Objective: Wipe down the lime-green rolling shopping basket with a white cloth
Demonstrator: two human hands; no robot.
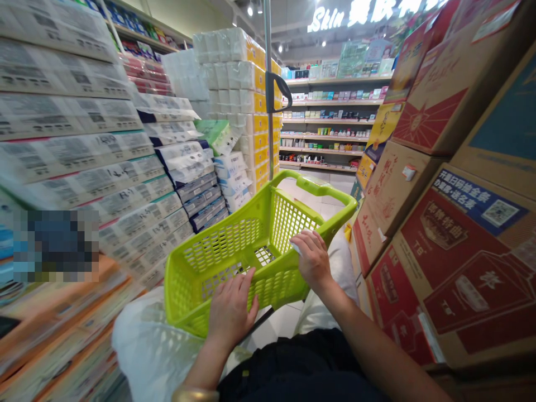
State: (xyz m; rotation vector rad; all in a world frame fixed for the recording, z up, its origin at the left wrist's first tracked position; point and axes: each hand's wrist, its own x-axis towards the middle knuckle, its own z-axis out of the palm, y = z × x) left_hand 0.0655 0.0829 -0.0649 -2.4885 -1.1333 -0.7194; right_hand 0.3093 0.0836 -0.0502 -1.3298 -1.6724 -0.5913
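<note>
A lime-green plastic shopping basket [234,234] with slotted walls stands tilted across the view in front of me, nothing lying inside it. My left hand [231,304] is closed over its near rim, fingers on the inside and thumb on the outer wall. Farther right along that same rim, my right hand [312,258] curls its fingers over the edge. Something small and white shows by the right fingertips; I cannot make out what it is. The basket's raised handle [322,187] points away from me on the right.
Wrapped paper packs [79,120] are stacked high at left, cardboard cartons [481,268] at right. White sacks [146,340] lie under and beside the basket. A metal pole with a dark grip [278,92] rises behind it. Stocked shelves [330,120] line the back.
</note>
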